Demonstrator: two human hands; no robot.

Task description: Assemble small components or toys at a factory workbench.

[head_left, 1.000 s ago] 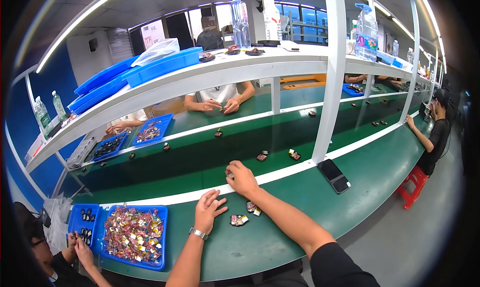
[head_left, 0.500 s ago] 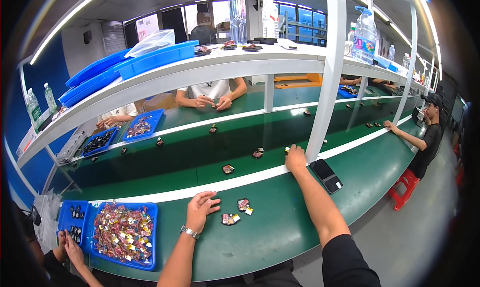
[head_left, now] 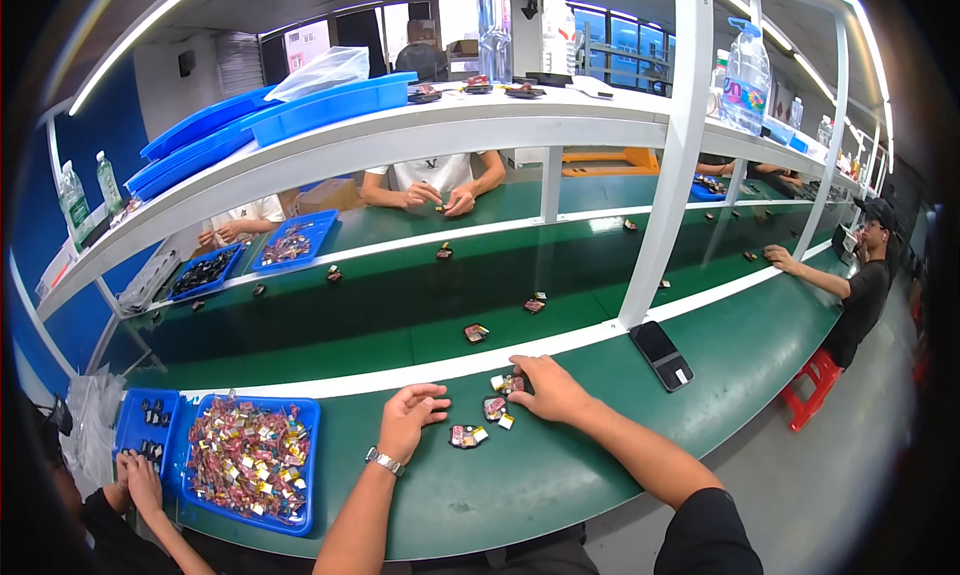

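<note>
My right hand (head_left: 545,387) has its fingertips closed on a small electronic assembly (head_left: 506,384), a black casing with a reddish board and a silver and yellow piece, at the table surface. Just nearer lies a second similar assembly (head_left: 496,409), its silver and yellow piece sticking out to the side. A third assembly (head_left: 467,436) rests a little left of that. My left hand (head_left: 410,420), with a metal watch at the wrist, is beside them; its fingers are apart and nothing is in them.
A blue tray (head_left: 316,465) heaped with reddish boards stands left, next to a co-worker's hands (head_left: 140,480). A black phone (head_left: 660,357) lies right, near a white post (head_left: 672,175). Beyond the white rail, more assemblies sit on the green belt (head_left: 400,315). A shelf (head_left: 590,132) spans above.
My right hand has come back from the belt beyond the rail, bringing an assembly beside the two others. My left hand has barely moved. The view has shifted slightly.
</note>
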